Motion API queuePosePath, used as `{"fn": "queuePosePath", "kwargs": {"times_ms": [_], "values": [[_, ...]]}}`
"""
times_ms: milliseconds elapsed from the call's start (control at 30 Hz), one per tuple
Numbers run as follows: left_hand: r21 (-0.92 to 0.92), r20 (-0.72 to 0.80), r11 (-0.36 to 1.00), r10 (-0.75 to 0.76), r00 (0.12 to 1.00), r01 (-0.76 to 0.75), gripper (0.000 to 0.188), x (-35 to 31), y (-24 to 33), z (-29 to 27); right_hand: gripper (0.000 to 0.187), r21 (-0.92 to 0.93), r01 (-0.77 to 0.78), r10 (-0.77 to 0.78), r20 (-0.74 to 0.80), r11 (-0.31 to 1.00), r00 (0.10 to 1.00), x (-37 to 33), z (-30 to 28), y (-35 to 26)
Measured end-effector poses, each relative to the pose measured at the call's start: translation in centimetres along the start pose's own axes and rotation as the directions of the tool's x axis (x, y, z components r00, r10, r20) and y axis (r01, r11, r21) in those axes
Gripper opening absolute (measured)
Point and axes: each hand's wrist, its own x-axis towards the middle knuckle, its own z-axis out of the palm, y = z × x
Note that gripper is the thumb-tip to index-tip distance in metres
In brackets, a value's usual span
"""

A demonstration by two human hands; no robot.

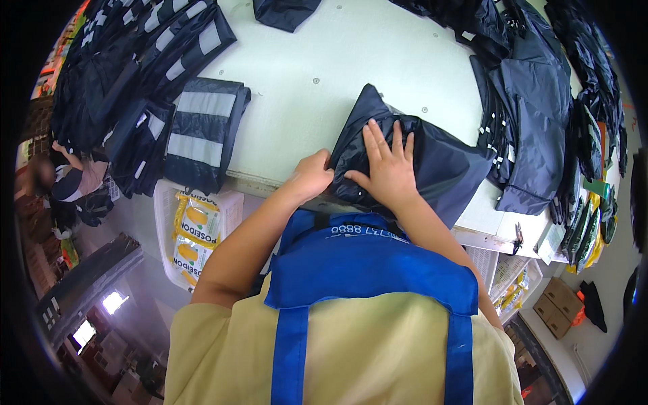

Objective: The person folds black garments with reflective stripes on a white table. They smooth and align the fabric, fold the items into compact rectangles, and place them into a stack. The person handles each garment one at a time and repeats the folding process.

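A dark navy garment (449, 158) of thin shiny fabric lies partly folded at the table's front edge, right before me. My right hand (388, 165) rests flat on it, fingers spread and thumb out to the side. At the garment's left edge, my left hand (314, 177) is closed, its fingers curled on the fabric; the fingertips are partly hidden. One corner of the garment points away from me, and its right part spreads out wide towards the table edge.
A folded navy garment with grey bands (199, 128) lies left on the white table (290, 101), beside heaped similar ones (128, 74). More dark garments (533, 121) are stacked right. Below stands a white basket (165, 223) of yellow packets. Another person (81, 175) is far left.
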Motion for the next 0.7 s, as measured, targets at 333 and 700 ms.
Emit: {"fn": "queuePosePath", "kwargs": {"times_ms": [333,700], "values": [[0.296,-0.031,0.924,0.262,0.965,-0.241,0.019,-2.7,8.1,-0.6,0.103,0.095,-0.141,0.150,-0.093,0.985,0.984,0.6,-0.2,0.5],[0.180,-0.197,0.888,0.454,0.869,-0.423,0.014,0.9,5.9,3.3,0.055,0.122,-0.036,0.052,-0.132,0.992,0.990,-0.6,1.3,0.3]]}}
